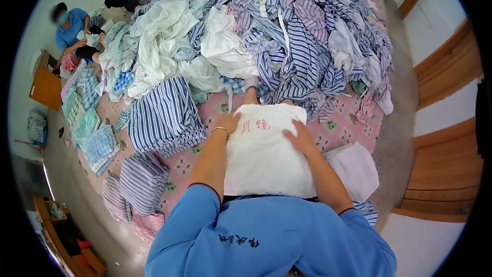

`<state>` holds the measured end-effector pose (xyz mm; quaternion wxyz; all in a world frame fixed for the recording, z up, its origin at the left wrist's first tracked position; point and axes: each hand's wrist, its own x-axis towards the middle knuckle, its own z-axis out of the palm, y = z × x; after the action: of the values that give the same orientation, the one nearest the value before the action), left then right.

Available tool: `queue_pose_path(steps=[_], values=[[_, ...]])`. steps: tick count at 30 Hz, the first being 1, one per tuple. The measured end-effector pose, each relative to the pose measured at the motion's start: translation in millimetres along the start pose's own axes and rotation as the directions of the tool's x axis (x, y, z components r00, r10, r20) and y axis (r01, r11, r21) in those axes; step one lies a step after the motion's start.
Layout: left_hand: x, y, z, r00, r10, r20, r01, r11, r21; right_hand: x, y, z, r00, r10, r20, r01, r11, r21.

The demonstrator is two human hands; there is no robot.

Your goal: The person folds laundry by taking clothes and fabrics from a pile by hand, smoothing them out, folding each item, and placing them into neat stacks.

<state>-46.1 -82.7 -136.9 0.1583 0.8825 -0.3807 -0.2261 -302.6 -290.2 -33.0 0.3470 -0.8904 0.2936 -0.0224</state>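
A folded white cloth (pixel 269 159) with red handwritten characters near its far edge lies across my lap. My left hand (pixel 229 121), with a bracelet at the wrist, rests on the cloth's far left edge, fingers stretched out. On the right side, my right hand (pixel 299 137) lies flat on the cloth with its fingers apart. Just past the far edge, a foot shows near the large heap of striped and white garments (pixel 318 36). To the left of my arm sits a stack of folded blue-and-white striped clothes (pixel 165 115).
Smaller striped stacks (pixel 142 182) and checked folded clothes (pixel 100 146) lie on the left of the pink floral mat (pixel 353 136). Folded white cloth (pixel 356 172) lies by my right arm. Two people in blue shirts (pixel 77 23) sit at far left. Wooden doors (pixel 441 164) line the right wall.
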Motion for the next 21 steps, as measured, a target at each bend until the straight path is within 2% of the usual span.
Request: queue_pose_path(steps=[1, 2, 3, 4, 6, 7, 10, 11, 13, 14, 15, 16, 17, 18, 19, 20, 21], values=[[-8, -5, 2, 0.947, -0.300, 0.114, 0.305, 0.952, -0.029, 10, 13, 0, 0.988, 0.143, 0.063, -0.152, 0.970, 0.187], [-17, -10, 7, 0.874, -0.444, 0.198, 0.483, 0.840, -0.248, 9, 31, -2, 0.966, 0.246, 0.077, -0.258, 0.932, 0.256], [-39, 8, -22, 0.778, -0.549, 0.306, 0.627, 0.651, -0.428, 7, 41, -7, 0.934, 0.345, 0.093, -0.356, 0.876, 0.325], [-49, 18, -39, 0.669, -0.607, 0.430, 0.726, 0.407, -0.555, 6, 46, -12, 0.891, 0.441, 0.111, -0.447, 0.803, 0.393], [-53, -11, -30, 0.735, -0.271, 0.622, 0.665, 0.109, -0.739, 2, 39, -30, 0.830, 0.463, 0.312, -0.548, 0.567, 0.615], [-59, -11, -33, 0.760, -0.078, 0.645, 0.640, -0.075, -0.764, 1, 39, -37, 0.796, 0.448, 0.406, -0.589, 0.422, 0.690], [-70, 46, -60, 0.909, -0.032, 0.415, 0.415, 0.013, -0.910, 15, 66, -27, 0.804, 0.417, 0.423, -0.579, 0.392, 0.715], [-63, 41, -54, 0.856, 0.055, 0.515, 0.516, -0.022, -0.856, 20, 70, -28, 0.809, 0.421, 0.410, -0.574, 0.414, 0.707], [-52, 60, -75, 0.868, -0.158, 0.471, 0.496, 0.222, -0.840, 31, 72, -31, 0.825, 0.418, 0.380, -0.553, 0.457, 0.696], [-46, 73, -90, 0.868, -0.256, 0.425, 0.493, 0.340, -0.801, 42, 79, -35, 0.856, 0.398, 0.330, -0.485, 0.398, 0.779], [-38, 85, -111, 0.929, -0.276, 0.247, 0.348, 0.426, -0.835, 55, 86, -40, 0.881, 0.385, 0.275, -0.411, 0.332, 0.849], [-34, 99, -135, 0.959, -0.276, 0.063, 0.202, 0.511, -0.836, 60, 57, -63, 0.907, 0.375, 0.192, -0.321, 0.320, 0.891], [-37, 120, -168, 0.966, -0.256, 0.045, 0.145, 0.387, -0.911, 57, 13, -100, 0.924, 0.368, 0.106, -0.228, 0.307, 0.924], [-46, 139, -198, 0.971, -0.238, 0.024, 0.086, 0.252, -0.964, 57, -11, -129, 0.962, 0.272, -0.010, -0.100, 0.388, 0.916], [-55, 150, -217, 0.983, -0.154, -0.103, -0.065, 0.232, -0.970, 55, -33, -155, 0.979, 0.162, -0.125, 0.039, 0.454, 0.890], [-65, 155, -236, 0.969, -0.072, -0.235, -0.217, 0.200, -0.955, 48, -54, -176, 0.974, 0.071, -0.216, 0.166, 0.423, 0.891], [-71, 156, -248, 0.930, 0.007, -0.367, -0.363, 0.157, -0.918, 30, -91, -194, 0.956, 0.016, -0.292, 0.270, 0.336, 0.902]])
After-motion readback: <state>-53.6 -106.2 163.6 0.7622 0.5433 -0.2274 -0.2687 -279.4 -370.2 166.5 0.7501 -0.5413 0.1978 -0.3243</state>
